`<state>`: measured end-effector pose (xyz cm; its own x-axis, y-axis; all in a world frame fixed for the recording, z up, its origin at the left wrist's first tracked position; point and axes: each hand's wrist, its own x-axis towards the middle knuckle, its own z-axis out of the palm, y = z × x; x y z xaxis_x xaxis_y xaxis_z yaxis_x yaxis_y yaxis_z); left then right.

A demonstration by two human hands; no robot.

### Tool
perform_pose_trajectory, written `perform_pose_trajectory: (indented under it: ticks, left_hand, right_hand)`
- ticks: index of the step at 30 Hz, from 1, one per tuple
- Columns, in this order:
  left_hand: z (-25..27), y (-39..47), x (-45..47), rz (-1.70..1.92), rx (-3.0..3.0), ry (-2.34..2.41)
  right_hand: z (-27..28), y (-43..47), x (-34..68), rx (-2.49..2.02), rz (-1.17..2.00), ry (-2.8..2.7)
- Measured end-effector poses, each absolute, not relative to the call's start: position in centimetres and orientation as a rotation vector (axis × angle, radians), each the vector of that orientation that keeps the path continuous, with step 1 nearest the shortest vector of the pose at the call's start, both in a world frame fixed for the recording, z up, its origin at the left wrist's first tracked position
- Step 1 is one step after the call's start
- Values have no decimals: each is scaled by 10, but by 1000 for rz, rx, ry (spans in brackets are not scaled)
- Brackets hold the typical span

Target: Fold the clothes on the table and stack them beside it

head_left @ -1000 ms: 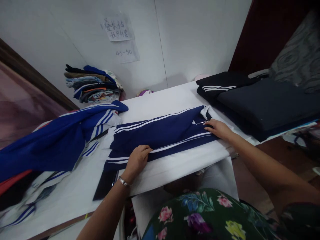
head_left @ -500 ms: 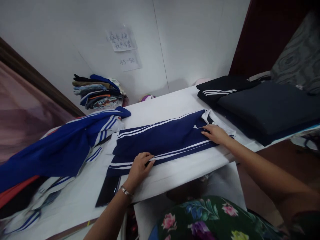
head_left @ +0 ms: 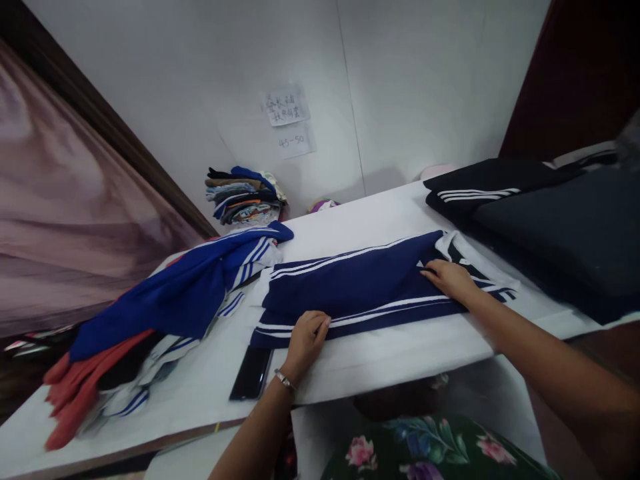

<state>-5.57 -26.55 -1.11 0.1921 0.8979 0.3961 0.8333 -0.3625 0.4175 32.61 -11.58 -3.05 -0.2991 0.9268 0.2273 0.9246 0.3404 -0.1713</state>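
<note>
A folded navy track jacket (head_left: 345, 280) with white stripes along both long sides lies flat on the white table. My left hand (head_left: 307, 340) rests at its near edge, thumb and fingers pinched together on the striped fabric. Towards the jacket's right end, my right hand (head_left: 453, 279) has its fingertips closed on the cloth beside a small white triangle. White and black fabric shows past that hand. Below the jacket's left end lies a black phone (head_left: 251, 373), close to my left wrist.
A loose heap with a blue striped jacket (head_left: 170, 300) and red clothing (head_left: 95, 387) covers the table's left. Folded clothes (head_left: 245, 197) are stacked behind it. Dark garments (head_left: 550, 220) are piled at the right. Paper notes (head_left: 287, 110) hang on the wall.
The view has swung left, so everything sits further right. My left fingers have drawn together on the jacket's near edge. More of the striped cloth at its right end shows.
</note>
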Motion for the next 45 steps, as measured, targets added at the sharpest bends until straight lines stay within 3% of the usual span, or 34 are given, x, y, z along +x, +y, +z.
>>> perform_pose_trajectory:
  ticks: [7,15,22,35,45]
  left_hand:
    - [21,-217,-59,1129,2254,2016]
    - [9,-132,-63,506,2036,2347]
    - [-17,-128,-72,483,2051,2428]
    - [-22,-127,-78,524,2189,2390]
    - [-14,-127,-77,610,2198,2389]
  right_hand:
    - [-38,-116,327,-1623,-39,-2319]
    - [-37,-120,324,-1665,-79,-2264]
    - [-23,-114,329,-1540,1,-2196]
    - [-4,22,336,-1685,98,-2247]
    - [-14,-2,358,-1489,142,-2265]
